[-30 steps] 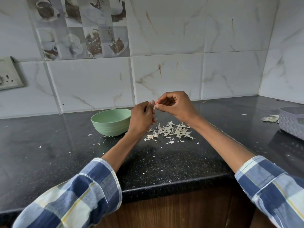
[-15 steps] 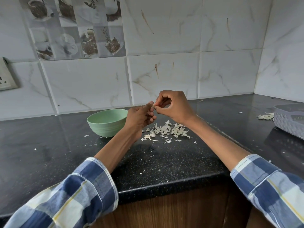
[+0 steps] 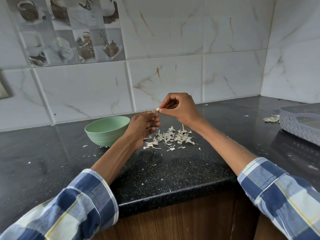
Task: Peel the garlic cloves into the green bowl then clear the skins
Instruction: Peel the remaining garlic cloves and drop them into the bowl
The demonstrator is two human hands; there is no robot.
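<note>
Both hands meet above the black counter (image 3: 173, 170). A small pale garlic clove (image 3: 157, 109) is pinched between the fingertips of my left hand (image 3: 143, 127) and my right hand (image 3: 180, 109). A thin strip of skin (image 3: 182, 126) hangs or falls below my right hand. A heap of papery garlic skins (image 3: 170, 137) lies on the counter under the hands. The green bowl (image 3: 107, 130) stands just left of my left hand; its inside is hidden from this angle.
A grey plastic basket (image 3: 301, 123) sits at the right edge with a few more skins (image 3: 271, 119) beside it. Small skin flecks are scattered over the counter. Tiled wall runs close behind, and the counter's front edge lies near my sleeves.
My hands stay together on the clove, the right one now slightly higher. A strip of skin now shows below my right hand. The view has shifted a little to the right.
</note>
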